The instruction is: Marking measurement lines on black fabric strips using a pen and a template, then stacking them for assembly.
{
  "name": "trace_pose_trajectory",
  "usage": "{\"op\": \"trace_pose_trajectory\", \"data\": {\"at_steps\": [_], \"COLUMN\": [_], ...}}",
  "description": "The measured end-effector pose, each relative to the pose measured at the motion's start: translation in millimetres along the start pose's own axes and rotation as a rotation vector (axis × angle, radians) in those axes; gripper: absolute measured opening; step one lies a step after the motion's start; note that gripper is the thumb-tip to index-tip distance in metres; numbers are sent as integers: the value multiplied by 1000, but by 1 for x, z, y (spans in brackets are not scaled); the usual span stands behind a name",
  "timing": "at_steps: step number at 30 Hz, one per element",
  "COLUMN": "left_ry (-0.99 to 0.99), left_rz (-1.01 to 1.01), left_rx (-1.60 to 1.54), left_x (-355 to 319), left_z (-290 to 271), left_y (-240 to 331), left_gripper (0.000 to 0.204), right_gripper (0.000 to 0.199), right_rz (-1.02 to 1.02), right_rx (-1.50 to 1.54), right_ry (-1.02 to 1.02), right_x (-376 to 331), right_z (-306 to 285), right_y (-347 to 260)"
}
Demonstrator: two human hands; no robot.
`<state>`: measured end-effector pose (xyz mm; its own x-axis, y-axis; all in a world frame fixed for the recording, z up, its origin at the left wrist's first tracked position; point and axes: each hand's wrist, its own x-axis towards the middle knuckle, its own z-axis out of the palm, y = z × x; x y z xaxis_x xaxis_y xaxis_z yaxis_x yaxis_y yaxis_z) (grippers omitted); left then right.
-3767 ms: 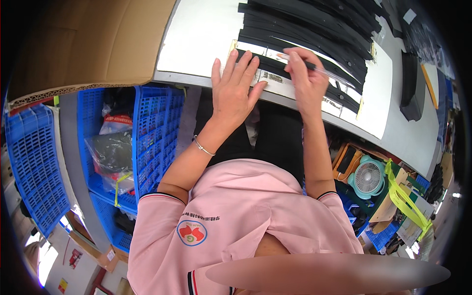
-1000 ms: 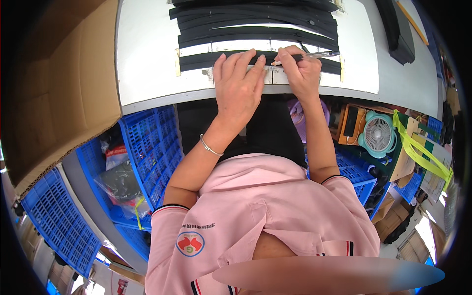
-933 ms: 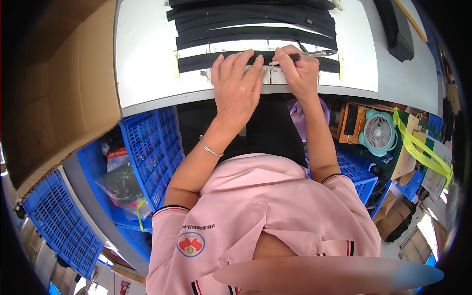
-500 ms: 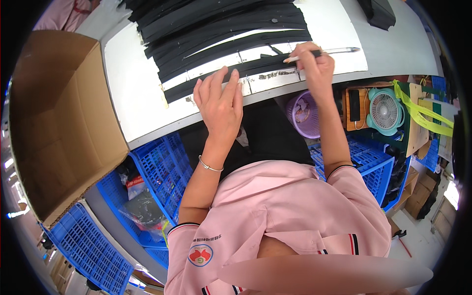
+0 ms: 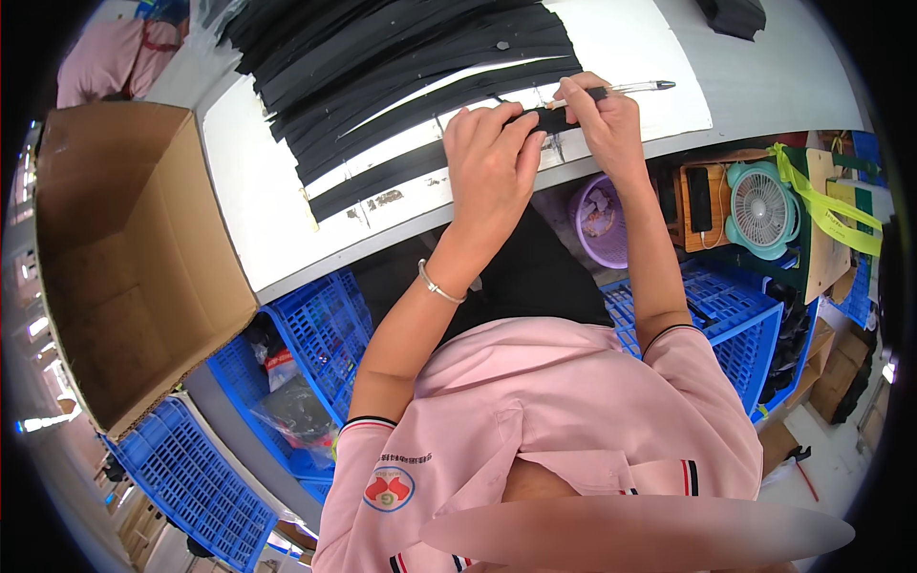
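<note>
Several long black fabric strips lie side by side across a white board with dark marks along its near edge. My left hand rests on the right part of the nearest black strip, its fingers bent a little and not closed around anything. In my right hand is a pen with a clear barrel and dark end, its point directed left toward the strip's right end. The fingertips of both hands are close together there, and they partly hide the strip's end.
An open cardboard box stands left of the table. Blue crates sit below and beside it. Under the table's right side are a purple basket, a teal fan and a phone. A black bundle lies far right.
My left hand has slid right along the nearest strip, closer to my right hand. The pen stays in my right hand, which has shifted slightly. The view has moved a little.
</note>
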<state>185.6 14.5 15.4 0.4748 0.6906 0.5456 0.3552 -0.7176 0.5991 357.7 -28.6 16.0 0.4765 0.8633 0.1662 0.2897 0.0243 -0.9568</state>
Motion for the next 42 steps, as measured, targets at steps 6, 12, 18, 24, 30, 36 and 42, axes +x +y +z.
{"op": "trace_pose_trajectory", "data": {"at_steps": [6, 12, 18, 24, 30, 36, 42], "left_ry": [-2, 0, 15, 14, 6, -74, -230], "left_rz": [-17, -15, -14, -25, -39, -30, 24], "left_rx": [-3, 30, 39, 44, 56, 47, 297], "left_x": [4, 5, 4, 3, 3, 3, 24], "left_z": [15, 16, 17, 17, 16, 8, -8], "left_y": [-1, 1, 0, 0, -2, -2, -19], "left_gripper": [16, 16, 15, 15, 15, 26, 97], "right_gripper": [30, 29, 24, 24, 25, 23, 21], "right_rz": [-58, -117, -73, -106, -208, -55, 33], "right_rx": [-13, -125, 0, -69, -159, 159, 279], "right_ry": [-40, -15, -95, -104, -115, -121, 174], "right_x": [1, -2, -6, -5, -2, -6, -39], "right_z": [0, 0, -8, -8, -6, -10, -30], "right_y": [5, 3, 0, 3, 15, 10, -7]}}
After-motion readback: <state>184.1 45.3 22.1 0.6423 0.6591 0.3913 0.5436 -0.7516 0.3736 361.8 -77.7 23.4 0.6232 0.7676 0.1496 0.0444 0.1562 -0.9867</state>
